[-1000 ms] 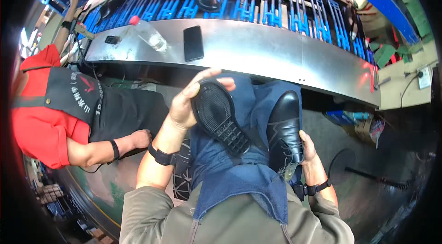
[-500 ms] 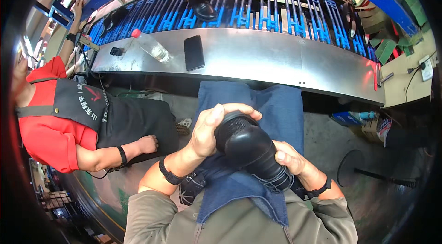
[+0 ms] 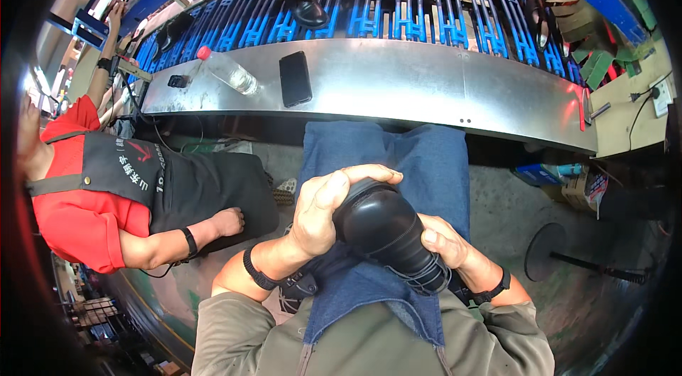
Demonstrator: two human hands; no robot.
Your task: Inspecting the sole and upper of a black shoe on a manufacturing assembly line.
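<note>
A black lace-up shoe (image 3: 387,223) is held over my lap, its rounded toe pointing up and away from me and its laces near my body. My left hand (image 3: 320,209) is wrapped round the toe end from the left, with the fingers reaching over the far side. From the right, my right hand (image 3: 447,241) grips the side of the shoe near the laces, thumb on top. Below them a blue apron (image 3: 383,145) covers my legs. Partly hidden beside my left forearm is a black item with straps (image 3: 302,285).
Ahead runs a metal ledge (image 3: 398,71) bearing a clear red-capped bottle (image 3: 241,80), a black phone (image 3: 295,79) and a small black object (image 3: 177,80). Beyond it, blue racks (image 3: 366,17) carry another black shoe (image 3: 307,10). A co-worker (image 3: 92,213) sits left; a round-based stand (image 3: 543,252) is right.
The shoe has tilted in my hands: its textured patch near the toe is out of sight and the smooth rounded toe faces up. Both hands keep their grip.
</note>
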